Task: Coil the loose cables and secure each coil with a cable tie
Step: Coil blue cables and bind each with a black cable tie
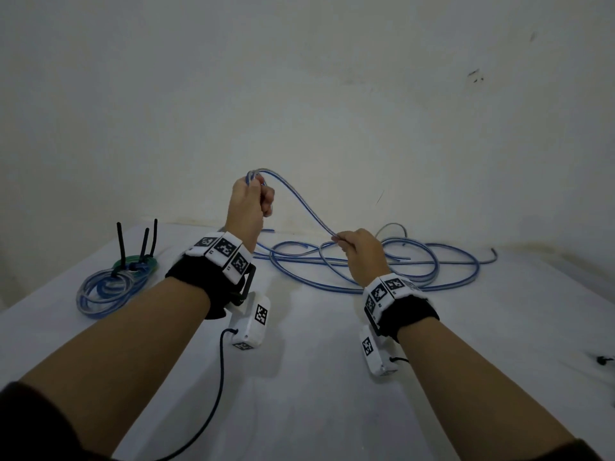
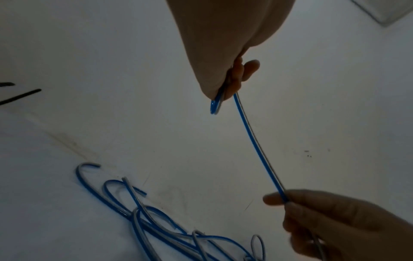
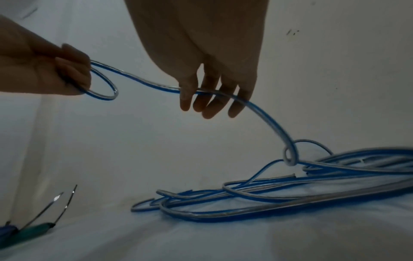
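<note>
left hand [image 1: 249,202] is up high, well above the white table [image 1: 299,394], fist clenched round a small loop of the blue-and-clear plastic cable [image 1: 299,197], and the right wrist view shows that loop [image 3: 105,88] poking out beside the curled fingers. from there the cable slopes down to the right hand [image 1: 357,251], which sits lower and nearer the table, pinching the strand between thumb and fingertips [image 3: 185,98], with the other fingers hanging fairly straight behind it. past that pinch the cable curves down and runs into the loose tangle of blue-and-clear cables [image 1: 382,264] sprawled on the table against the pale wall [image 1: 299,78], several cut ends lying free. over on the left of the table, well apart from both hands, there's a finished blue-and-clear coil [image 1: 106,291] lying flat, a green coil [image 1: 136,261] touching its far edge, and black cable ties [image 1: 146,241] sticking upright from them. both wrists carry black straps with white marker blocks [image 1: 223,251], and a dark cord [image 1: 213,394] trails from the left unit toward the person.
</note>
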### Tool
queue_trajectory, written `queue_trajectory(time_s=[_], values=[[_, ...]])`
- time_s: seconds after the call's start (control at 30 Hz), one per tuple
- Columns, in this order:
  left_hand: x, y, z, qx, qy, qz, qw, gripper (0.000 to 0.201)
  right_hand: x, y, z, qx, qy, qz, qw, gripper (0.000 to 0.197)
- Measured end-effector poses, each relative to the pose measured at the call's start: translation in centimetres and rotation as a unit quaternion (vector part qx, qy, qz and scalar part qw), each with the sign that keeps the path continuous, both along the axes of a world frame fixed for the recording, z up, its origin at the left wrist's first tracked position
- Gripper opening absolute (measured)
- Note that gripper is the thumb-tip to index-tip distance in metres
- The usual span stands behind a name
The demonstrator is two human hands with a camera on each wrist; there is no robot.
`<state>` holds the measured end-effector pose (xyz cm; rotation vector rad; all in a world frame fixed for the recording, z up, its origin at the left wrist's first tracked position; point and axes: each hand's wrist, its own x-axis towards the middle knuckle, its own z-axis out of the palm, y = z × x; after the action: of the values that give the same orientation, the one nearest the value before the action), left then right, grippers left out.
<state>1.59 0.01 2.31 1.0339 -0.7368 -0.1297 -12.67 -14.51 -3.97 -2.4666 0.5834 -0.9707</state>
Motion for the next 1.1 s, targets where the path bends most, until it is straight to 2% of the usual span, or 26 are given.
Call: queue_trajectory(time_s=[0.13, 0.23, 0.33, 0.47, 0.57, 0.63, 0.73, 0.83, 0.9, 0.97, 1.03, 1.1], values=[[-1.0, -0.8, -1.0, 0.05, -0.093, 0.019, 0.994, 0.017, 0.4, 1.6, 0.9, 0.036, 0.017, 0.084, 0.996, 0.026], [-1.6, -0.8, -1.7, 0.071, -0.178, 0.007, 0.981, 0.022, 0.6, 2.5, 1.4, 0.057, 0.072, 0.122, 0.988, 0.019], [-2.0, -0.7, -2.2, 0.139, -0.268, 0.011, 0.953, 0.021, 0.6, 3.2, 1.9, 0.068, 0.066, 0.155, 0.983, 0.003], [-2.0, -0.4, -2.6, 0.243, -0.342, 0.062, 0.905, 0.01, 0.5, 3.4, 2.9, 0.038, 0.034, 0.168, 0.985, 0.007], [-2.1, 0.1, -2.5, 0.292, -0.36, 0.061, 0.884, 0.009, 0.5, 3.2, 3.3, 0.008, 0.032, 0.152, 0.988, 0.014], [-2.3, 0.2, -2.4, 0.314, -0.375, 0.055, 0.871, 0.012, 0.4, 3.2, 3.3, -0.016, 0.021, 0.145, 0.989, 0.011], [-2.1, 0.0, -2.4, 0.338, -0.382, 0.061, 0.858, 0.018, 0.5, 3.2, 3.1, -0.055, -0.02, 0.166, 0.984, 0.015], [-1.7, 0.0, -2.5, 0.356, -0.362, 0.045, 0.86, 0.026, 0.8, 2.7, 3.0, -0.116, -0.075, 0.148, 0.979, 0.007], [-1.4, 0.3, -2.6, 0.355, -0.333, 0.01, 0.873, 0.029, 0.7, 2.2, 3.0, -0.191, -0.097, 0.075, 0.974, 0.011], [-1.5, 0.6, -2.6, 0.338, -0.291, -0.042, 0.894, 0.027, 0.6, 2.0, 3.2, -0.275, -0.101, 0.006, 0.956, 0.02], [-2.0, 0.8, -2.3, 0.341, -0.281, -0.059, 0.895, 0.029, 0.7, 2.1, 3.2, -0.299, -0.096, -0.032, 0.949, 0.025], [-2.3, 0.7, -1.7, 0.354, -0.289, -0.05, 0.888, 0.026, 0.8, 2.3, 2.9, -0.285, -0.095, -0.057, 0.952, 0.03]])
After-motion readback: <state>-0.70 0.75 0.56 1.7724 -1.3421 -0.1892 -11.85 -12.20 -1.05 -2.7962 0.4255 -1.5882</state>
